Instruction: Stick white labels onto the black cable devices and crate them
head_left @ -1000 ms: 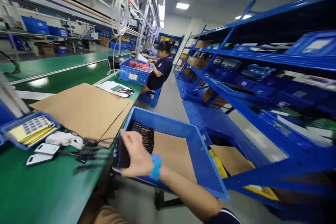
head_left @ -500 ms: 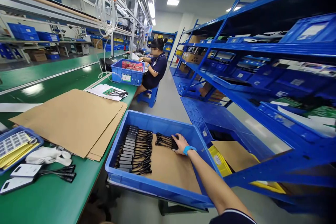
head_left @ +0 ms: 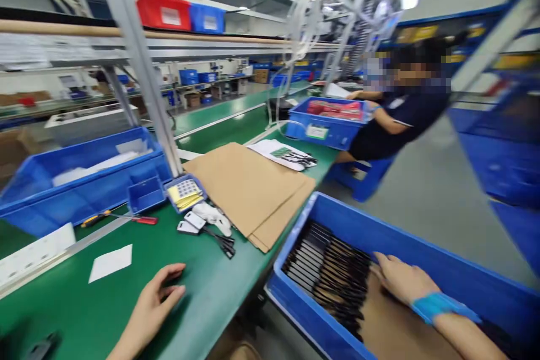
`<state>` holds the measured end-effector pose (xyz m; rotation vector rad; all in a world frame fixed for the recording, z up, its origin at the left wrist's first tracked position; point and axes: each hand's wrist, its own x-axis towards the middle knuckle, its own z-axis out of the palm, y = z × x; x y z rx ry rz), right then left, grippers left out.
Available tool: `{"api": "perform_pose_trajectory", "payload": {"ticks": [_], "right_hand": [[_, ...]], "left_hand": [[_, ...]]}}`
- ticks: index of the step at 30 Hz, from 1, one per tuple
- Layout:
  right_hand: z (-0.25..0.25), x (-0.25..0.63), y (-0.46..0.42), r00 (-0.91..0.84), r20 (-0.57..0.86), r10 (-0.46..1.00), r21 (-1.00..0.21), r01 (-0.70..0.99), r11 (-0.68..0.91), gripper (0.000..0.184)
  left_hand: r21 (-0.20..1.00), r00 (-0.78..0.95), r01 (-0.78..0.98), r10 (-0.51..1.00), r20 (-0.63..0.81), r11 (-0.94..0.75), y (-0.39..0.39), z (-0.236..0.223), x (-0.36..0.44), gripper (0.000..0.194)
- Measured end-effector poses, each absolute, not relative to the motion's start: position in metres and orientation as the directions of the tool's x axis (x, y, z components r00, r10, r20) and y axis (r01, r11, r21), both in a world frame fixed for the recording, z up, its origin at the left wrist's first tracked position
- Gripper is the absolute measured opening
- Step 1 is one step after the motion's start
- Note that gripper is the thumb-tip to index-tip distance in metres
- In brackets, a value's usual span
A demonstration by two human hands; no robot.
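My left hand (head_left: 154, 304) is over the green bench at lower left. Its thumb and fingers are apart, with nothing between them. My right hand (head_left: 405, 278), with a blue wristband, reaches inside a blue plastic bin (head_left: 405, 228). Its fingers are slightly blurred and look stretched out beside the cable ends; what lies under the palm is hidden. In the bin, a row of dark slim devices (head_left: 310, 253) with black cables (head_left: 343, 275) lies on brown cardboard (head_left: 388, 320). Two white-faced devices (head_left: 192, 222) with black cables rest on the bench near a white glove (head_left: 213, 216).
Brown cardboard sheets (head_left: 253, 185) lie behind the bin's left side. A small tray of labels (head_left: 185, 194), a screwdriver (head_left: 143, 219) and a large blue bin (head_left: 84, 180) are at left. A co-worker (head_left: 405, 107) sits beyond, near a bin of red items (head_left: 320, 129).
The view has swung left, showing more of the bench. My left hand has come into view over it. My right hand remains in the bin, near the cable ends.
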<state>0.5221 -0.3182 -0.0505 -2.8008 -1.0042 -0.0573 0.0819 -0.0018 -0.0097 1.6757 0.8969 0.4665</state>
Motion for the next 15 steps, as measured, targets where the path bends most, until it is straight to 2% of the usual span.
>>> {"api": "perform_pose_trajectory", "payload": {"ticks": [1,2,3,4,5,6,7,10,13,15], "right_hand": [[-0.037,0.506,-0.285,0.690,0.081,0.720,-0.209,0.718,-0.664,0.022],[-0.023,0.483,-0.251,0.555,0.084,0.828,-0.348,0.795,-0.498,0.028],[-0.009,0.455,-0.217,0.436,0.103,0.894,-0.465,0.816,-0.344,0.033],[0.004,0.425,-0.184,0.330,0.109,0.938,-0.532,0.816,-0.225,0.034],[0.014,0.394,-0.153,0.232,0.102,0.967,-0.545,0.826,-0.141,0.032],[0.020,0.366,-0.124,0.161,0.077,0.984,-0.510,0.855,-0.100,0.027],[0.023,0.341,-0.098,0.150,0.043,0.988,-0.436,0.892,-0.117,0.024],[0.012,0.296,-0.045,0.209,0.007,0.978,-0.358,0.914,-0.193,0.025],[-0.005,0.283,-0.028,0.243,-0.019,0.970,-0.366,0.901,-0.233,0.019],[-0.010,0.277,-0.032,0.207,-0.042,0.977,-0.416,0.886,-0.205,0.014]], "left_hand": [[0.954,0.641,0.297,0.750,-0.163,-0.046,0.000,-0.010,0.085,0.052],[0.962,0.644,0.272,0.746,-0.170,-0.015,0.000,-0.011,0.089,0.052],[0.968,0.645,0.252,0.744,-0.174,0.009,0.001,-0.012,0.092,0.053],[0.972,0.644,0.235,0.744,-0.180,0.032,0.001,-0.013,0.095,0.055],[0.974,0.640,0.221,0.746,-0.184,0.051,0.001,-0.014,0.097,0.057],[0.976,0.637,0.210,0.748,-0.188,0.067,0.001,-0.014,0.096,0.059],[0.976,0.634,0.201,0.749,-0.194,0.082,0.000,-0.014,0.095,0.062],[0.972,0.640,0.183,0.733,-0.230,0.146,-0.003,-0.012,0.081,0.062],[0.936,0.634,0.155,0.695,-0.339,0.316,-0.009,-0.012,0.066,0.062],[0.880,0.594,0.067,0.690,-0.413,0.470,-0.015,-0.013,0.064,0.065]]}}
